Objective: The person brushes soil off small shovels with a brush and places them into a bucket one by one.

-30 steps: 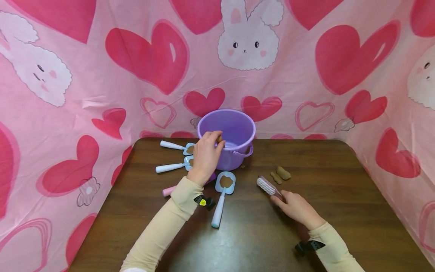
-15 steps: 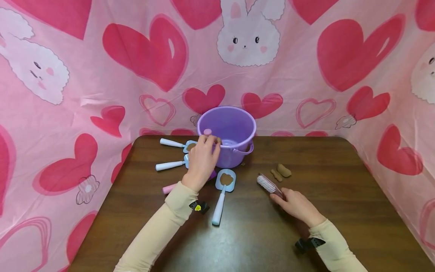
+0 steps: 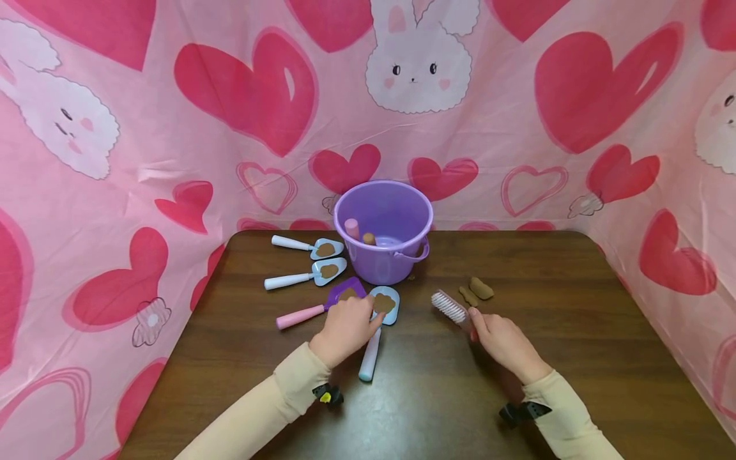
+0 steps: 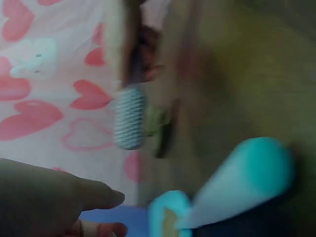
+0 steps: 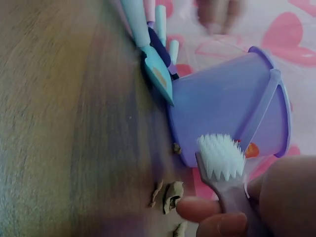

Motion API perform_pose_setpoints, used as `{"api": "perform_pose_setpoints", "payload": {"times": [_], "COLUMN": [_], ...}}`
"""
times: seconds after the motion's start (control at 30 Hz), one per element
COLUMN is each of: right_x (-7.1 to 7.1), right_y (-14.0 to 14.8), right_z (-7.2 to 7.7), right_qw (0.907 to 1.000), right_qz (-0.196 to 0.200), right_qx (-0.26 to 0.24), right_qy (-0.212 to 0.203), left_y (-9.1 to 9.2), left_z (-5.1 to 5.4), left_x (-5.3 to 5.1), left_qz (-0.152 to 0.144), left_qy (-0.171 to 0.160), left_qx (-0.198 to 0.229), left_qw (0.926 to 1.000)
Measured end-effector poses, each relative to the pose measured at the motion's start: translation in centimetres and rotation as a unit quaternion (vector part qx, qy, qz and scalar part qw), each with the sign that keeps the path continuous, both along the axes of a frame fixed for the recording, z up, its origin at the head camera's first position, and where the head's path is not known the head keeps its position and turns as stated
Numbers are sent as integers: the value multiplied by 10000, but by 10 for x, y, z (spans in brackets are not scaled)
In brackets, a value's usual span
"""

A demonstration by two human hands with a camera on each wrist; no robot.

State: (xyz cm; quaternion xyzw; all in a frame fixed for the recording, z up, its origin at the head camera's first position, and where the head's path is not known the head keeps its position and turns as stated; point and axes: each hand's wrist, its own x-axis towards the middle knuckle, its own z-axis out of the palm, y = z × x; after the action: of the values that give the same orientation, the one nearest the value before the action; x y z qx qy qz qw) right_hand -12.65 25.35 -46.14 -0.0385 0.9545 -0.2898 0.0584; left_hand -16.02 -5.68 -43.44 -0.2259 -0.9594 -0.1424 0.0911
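So the left hand [image 3: 347,329] is over the near blue scoop [image 3: 370,356] and the purple scoop [image 3: 333,298], fingers a bit apart, nothing pinched that I can see; can't tell if it's touching either one. Right hand [image 3: 508,342] has the brush [image 3: 451,306] gripped by its handle, bristles facing left. Looks like a scoop cleanup to me, maybe partway: all four scoops on the table, those two plus the upper blue scoop [image 3: 296,244] and lower blue scoop [image 3: 293,280], have brown patches, so I'd say they're left to do. The purple bucket [image 3: 383,267] has a pink handle end [image 3: 352,228] and a brown lump [image 3: 369,239] in it; can't see deeper. Brown clumps [image 3: 480,287] lie just beyond the brush.
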Motion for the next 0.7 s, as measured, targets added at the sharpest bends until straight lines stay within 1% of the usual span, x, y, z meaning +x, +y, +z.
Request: {"api": "perform_pose_setpoints", "payload": {"times": [0.07, 0.13, 0.23, 0.33, 0.43, 0.53, 0.7], "right_x": [0, 0, 1, 2, 3, 4, 5], "right_y": [0, 0, 0, -1, -1, -2, -1], "right_z": [1, 2, 3, 2, 1, 2, 2], "right_qw": [10000, 9999, 9999, 10000, 9999, 9998, 9998], "right_qz": [-36, -30, -10, -32, -60, -87, -82], "right_qx": [29, 44, 42, 26, 6, -20, 17], "right_qy": [70, 112, 104, 16, -80, -159, -190], "left_y": [0, 1, 1, 1, 2, 2, 2], "left_z": [-10, -19, -29, -34, -36, -37, -38], "left_x": [4, 7, 10, 11, 12, 12, 10], "left_qz": [-64, -60, 51, 175, 232, 261, 378], "left_qy": [-415, -754, -1124, -1415, -1645, -1786, -1833], "left_qx": [-232, -356, -472, -583, -707, -815, -877], "left_qw": [9989, 9965, 9925, 9881, 9836, 9802, 9784]}}
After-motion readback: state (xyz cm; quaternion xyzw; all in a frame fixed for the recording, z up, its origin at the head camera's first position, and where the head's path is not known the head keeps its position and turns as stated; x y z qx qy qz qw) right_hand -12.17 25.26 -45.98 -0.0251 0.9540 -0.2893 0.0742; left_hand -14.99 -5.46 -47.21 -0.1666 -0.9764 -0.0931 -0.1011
